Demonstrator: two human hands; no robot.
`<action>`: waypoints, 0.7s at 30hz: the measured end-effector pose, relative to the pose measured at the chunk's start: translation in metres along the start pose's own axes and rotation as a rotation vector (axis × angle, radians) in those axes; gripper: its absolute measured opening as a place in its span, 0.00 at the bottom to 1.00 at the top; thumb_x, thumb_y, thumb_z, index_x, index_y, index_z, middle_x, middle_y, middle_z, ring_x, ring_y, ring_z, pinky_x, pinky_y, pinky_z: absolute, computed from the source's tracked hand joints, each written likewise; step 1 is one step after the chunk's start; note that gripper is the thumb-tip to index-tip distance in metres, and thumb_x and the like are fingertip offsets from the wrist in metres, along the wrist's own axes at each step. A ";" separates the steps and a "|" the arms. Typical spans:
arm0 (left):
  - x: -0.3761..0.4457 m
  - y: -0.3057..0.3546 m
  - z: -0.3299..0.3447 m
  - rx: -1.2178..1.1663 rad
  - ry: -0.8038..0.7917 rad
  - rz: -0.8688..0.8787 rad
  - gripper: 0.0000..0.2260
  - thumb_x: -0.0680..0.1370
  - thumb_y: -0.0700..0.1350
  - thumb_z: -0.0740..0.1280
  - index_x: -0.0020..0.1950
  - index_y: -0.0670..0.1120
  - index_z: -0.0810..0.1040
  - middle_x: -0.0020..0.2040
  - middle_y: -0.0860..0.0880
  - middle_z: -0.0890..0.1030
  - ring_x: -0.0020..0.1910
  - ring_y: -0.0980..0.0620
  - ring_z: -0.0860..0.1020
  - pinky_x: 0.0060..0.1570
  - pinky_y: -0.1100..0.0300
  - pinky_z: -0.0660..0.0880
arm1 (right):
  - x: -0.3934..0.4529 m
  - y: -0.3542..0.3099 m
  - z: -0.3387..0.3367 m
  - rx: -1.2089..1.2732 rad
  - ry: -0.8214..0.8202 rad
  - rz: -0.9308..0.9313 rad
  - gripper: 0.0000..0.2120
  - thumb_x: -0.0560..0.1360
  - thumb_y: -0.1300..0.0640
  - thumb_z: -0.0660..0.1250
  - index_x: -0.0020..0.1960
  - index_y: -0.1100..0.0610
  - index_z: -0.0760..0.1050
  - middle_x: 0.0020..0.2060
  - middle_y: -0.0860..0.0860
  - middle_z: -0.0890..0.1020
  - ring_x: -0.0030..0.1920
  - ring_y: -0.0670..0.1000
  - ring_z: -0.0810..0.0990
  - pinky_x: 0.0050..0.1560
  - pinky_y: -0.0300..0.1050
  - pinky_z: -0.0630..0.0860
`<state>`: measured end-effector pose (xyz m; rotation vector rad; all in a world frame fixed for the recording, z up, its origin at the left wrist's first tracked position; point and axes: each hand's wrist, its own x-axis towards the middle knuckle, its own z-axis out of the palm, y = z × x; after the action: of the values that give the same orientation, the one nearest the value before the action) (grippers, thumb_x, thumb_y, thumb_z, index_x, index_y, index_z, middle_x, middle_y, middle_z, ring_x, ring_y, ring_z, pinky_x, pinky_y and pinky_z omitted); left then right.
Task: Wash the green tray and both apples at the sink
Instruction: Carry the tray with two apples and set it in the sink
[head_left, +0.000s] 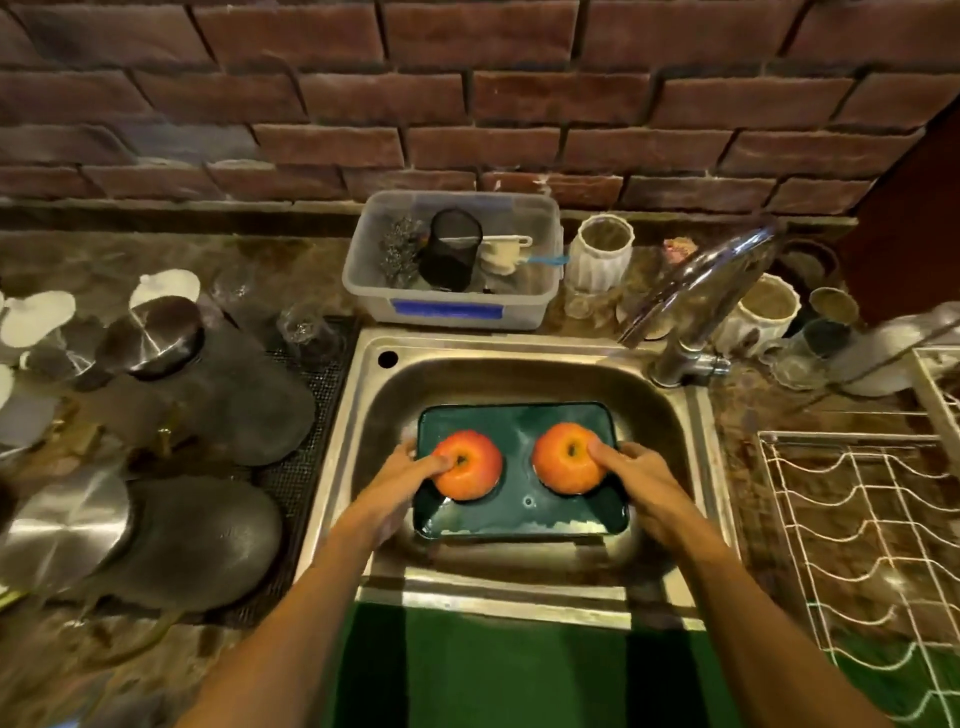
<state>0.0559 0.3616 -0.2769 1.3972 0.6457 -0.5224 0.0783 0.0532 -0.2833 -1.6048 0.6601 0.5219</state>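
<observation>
A dark green tray (519, 421) lies flat in the steel sink (524, 374), wet, with a little foam along its near edge. Two red-orange apples stand upright on it, stems up. The left apple (470, 470) has my left hand (402, 480) on the tray's left side, thumb pressed on the fruit's top. On the right apple (563, 460) rests the thumb of my right hand (636, 475), whose fingers wrap the tray's right edge. No water runs from the chrome tap (696, 291).
Behind the sink stands a clear plastic tub (452, 306) with scrubbers and a black mesh cup. White ribbed jars (600, 254) line the back right. A wire dish rack (872, 525) fills the right counter. Upturned dark pans (208, 540) and steel lids crowd the left.
</observation>
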 end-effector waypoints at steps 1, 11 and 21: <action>0.008 -0.002 0.002 -0.001 -0.001 -0.009 0.19 0.73 0.39 0.75 0.60 0.49 0.73 0.49 0.49 0.85 0.42 0.58 0.85 0.35 0.66 0.78 | 0.009 0.004 0.000 -0.006 -0.013 0.004 0.30 0.53 0.34 0.78 0.47 0.49 0.77 0.41 0.43 0.82 0.43 0.44 0.83 0.34 0.36 0.79; 0.077 -0.023 0.008 -0.026 -0.015 -0.140 0.28 0.72 0.38 0.76 0.69 0.46 0.70 0.58 0.42 0.82 0.55 0.43 0.83 0.52 0.50 0.79 | 0.068 0.046 0.003 0.100 -0.045 0.154 0.49 0.59 0.42 0.79 0.74 0.61 0.68 0.52 0.54 0.83 0.50 0.52 0.84 0.42 0.43 0.81; 0.098 -0.044 0.004 0.028 -0.058 -0.123 0.23 0.68 0.40 0.77 0.61 0.51 0.76 0.56 0.43 0.84 0.56 0.43 0.83 0.59 0.47 0.78 | 0.082 0.071 0.005 0.133 -0.105 0.174 0.41 0.52 0.35 0.83 0.61 0.51 0.78 0.55 0.55 0.85 0.55 0.58 0.85 0.53 0.57 0.83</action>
<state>0.0974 0.3567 -0.3758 1.3694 0.6828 -0.6691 0.0904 0.0431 -0.3911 -1.3929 0.7436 0.6712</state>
